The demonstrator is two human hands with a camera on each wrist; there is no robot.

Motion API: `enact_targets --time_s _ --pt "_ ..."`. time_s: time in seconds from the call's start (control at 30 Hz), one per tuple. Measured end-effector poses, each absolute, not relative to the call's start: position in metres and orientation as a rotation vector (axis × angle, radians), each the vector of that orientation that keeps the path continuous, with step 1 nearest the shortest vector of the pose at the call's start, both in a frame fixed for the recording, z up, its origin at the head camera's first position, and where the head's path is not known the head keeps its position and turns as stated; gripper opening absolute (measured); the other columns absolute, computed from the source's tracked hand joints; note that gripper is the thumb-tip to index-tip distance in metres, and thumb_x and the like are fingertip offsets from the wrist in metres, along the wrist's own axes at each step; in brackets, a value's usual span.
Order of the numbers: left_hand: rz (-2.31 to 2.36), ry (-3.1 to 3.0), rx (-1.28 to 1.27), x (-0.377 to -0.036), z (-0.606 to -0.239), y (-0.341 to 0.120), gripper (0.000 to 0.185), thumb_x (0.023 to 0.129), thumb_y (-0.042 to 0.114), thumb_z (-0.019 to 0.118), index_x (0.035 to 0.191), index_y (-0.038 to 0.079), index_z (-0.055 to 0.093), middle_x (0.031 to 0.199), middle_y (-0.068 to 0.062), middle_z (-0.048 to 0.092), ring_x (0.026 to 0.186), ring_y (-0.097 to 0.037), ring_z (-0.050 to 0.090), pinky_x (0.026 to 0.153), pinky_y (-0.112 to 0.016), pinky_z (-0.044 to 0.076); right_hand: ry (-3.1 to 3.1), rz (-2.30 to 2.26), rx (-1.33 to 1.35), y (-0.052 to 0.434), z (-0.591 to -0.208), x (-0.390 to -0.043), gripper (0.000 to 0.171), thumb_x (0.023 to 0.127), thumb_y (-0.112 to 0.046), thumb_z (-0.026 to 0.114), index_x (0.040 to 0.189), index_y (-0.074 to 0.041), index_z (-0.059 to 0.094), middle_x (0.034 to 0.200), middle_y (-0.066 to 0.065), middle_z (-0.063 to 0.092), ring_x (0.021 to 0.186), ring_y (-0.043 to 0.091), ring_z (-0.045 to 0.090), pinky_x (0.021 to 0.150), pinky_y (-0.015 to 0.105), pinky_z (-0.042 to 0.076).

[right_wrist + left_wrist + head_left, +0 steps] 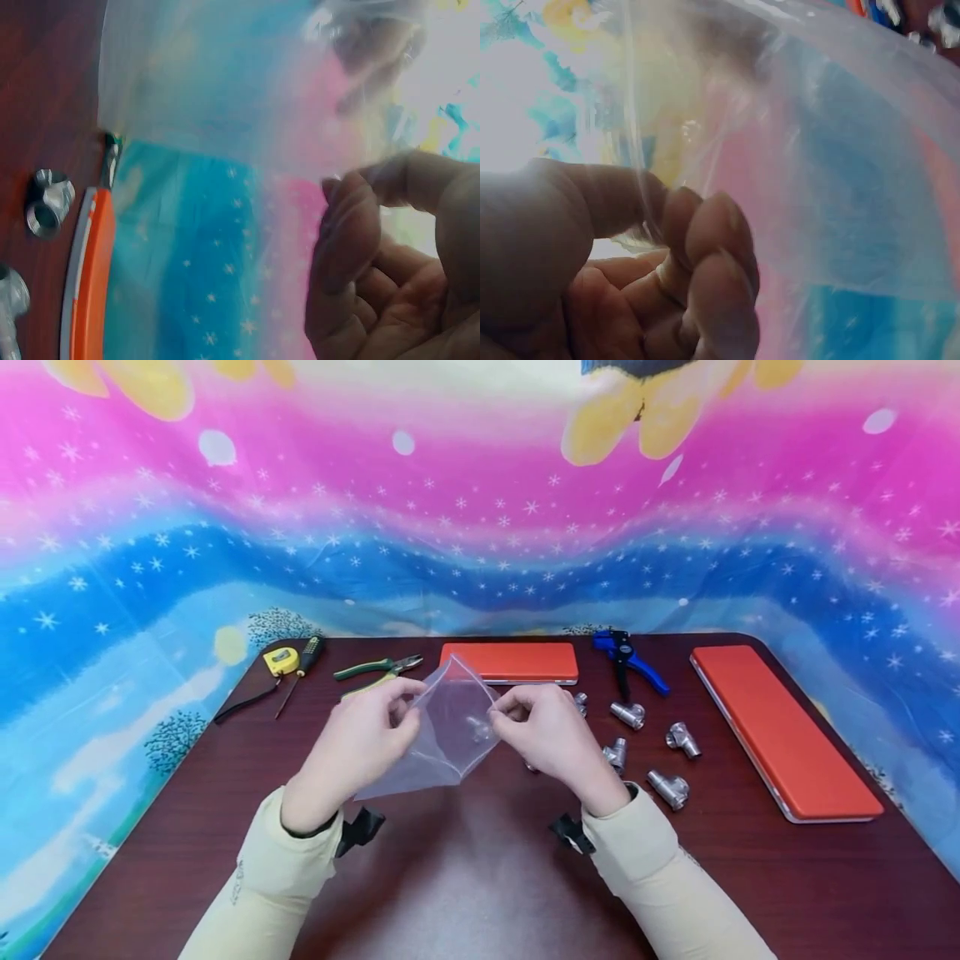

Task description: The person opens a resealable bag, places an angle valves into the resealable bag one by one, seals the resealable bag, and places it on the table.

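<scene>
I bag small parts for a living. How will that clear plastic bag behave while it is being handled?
The clear plastic bag, pinched by left hand and right hand, creases and sags, so probably floppy and light. Its glossy film may be slippery.

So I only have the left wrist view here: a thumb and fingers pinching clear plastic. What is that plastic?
Observer: A clear plastic bag, held up above the dark table in the head view.
Operator: Is the other hand on it too?
Observer: Yes, the right hand pinches the bag's opposite edge, while the left hand pinches its side.
Operator: Anything lying near them?
Observer: Several metal pipe fittings lie on the table beside the right hand.
Operator: Any tools?
Observer: Green-handled pliers lie behind the left hand.
</scene>
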State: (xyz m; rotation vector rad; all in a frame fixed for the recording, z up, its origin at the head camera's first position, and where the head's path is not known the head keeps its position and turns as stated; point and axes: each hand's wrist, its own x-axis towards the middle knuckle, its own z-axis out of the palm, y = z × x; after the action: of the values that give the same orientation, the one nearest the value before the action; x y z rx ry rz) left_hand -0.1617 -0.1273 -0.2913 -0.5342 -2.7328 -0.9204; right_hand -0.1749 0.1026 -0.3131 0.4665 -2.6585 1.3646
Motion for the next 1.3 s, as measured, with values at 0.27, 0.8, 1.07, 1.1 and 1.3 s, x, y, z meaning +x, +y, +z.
enact_targets --time_s 0.27,0.8,1.07,1.1,1.3 --pt "-0.749 -2.622 -0.545 -0.149 -0.288 -0.123 0.022 0.090 0.006 0.060 0.107 0.007 0.074 0.052 0.006 0.033 0.043 -0.009 0.028 0.044 -0.028 0.025 -2.716 1.457 0.455 0.097 -0.316 -0.174 0.014 0.094 -0.022 0.067 0.094 -0.013 0.078 0.065 -0.003 0.067 0.053 0.018 0.064 0.048 0.035 0.049" --pt "-0.699 -2.530 -0.489 -0.156 -0.282 -0.139 0.021 0.093 0.006 0.059 0.104 0.008 0.077 0.050 0.004 0.038 0.040 -0.013 0.033 0.043 -0.031 0.026 -2.857 1.439 0.556 0.087 -0.329 -0.178 0.009 0.091 -0.015 0.073 0.097 -0.011 0.077 0.064 -0.001 0.066 0.050 0.019 0.065 0.048 0.033 0.052" --pt "-0.843 -2.615 -0.438 -0.154 -0.275 -0.147 0.025 0.096 0.013 0.058 0.116 0.008 0.072 0.045 0.007 0.044 0.036 -0.013 0.040 0.037 -0.030 0.027 -2.776 1.593 0.449 0.088 -0.339 -0.188 0.018 0.096 -0.026 0.068 0.090 -0.011 0.077 0.059 0.003 0.066 0.049 0.020 0.065 0.052 0.041 0.057" --pt "-0.858 -2.647 -0.442 -0.155 -0.276 -0.146 0.026 0.098 0.015 0.057 0.119 0.008 0.070 0.046 0.008 0.047 0.038 -0.011 0.045 0.038 -0.030 0.029 -2.765 1.614 0.437 0.088 -0.339 -0.188 0.018 0.096 -0.025 0.068 0.091 -0.011 0.077 0.058 0.003 0.066 0.049 0.020 0.065 0.053 0.043 0.057" --pt "-0.845 -2.804 -0.461 -0.162 -0.286 -0.138 0.036 0.101 0.021 0.056 0.131 0.002 0.062 0.057 0.008 0.062 0.053 -0.006 0.061 0.047 -0.034 0.042 -2.697 1.663 0.426 0.085 -0.338 -0.189 0.012 0.093 -0.016 0.072 0.099 -0.007 0.077 0.063 0.002 0.068 0.054 0.019 0.066 0.057 0.042 0.058"
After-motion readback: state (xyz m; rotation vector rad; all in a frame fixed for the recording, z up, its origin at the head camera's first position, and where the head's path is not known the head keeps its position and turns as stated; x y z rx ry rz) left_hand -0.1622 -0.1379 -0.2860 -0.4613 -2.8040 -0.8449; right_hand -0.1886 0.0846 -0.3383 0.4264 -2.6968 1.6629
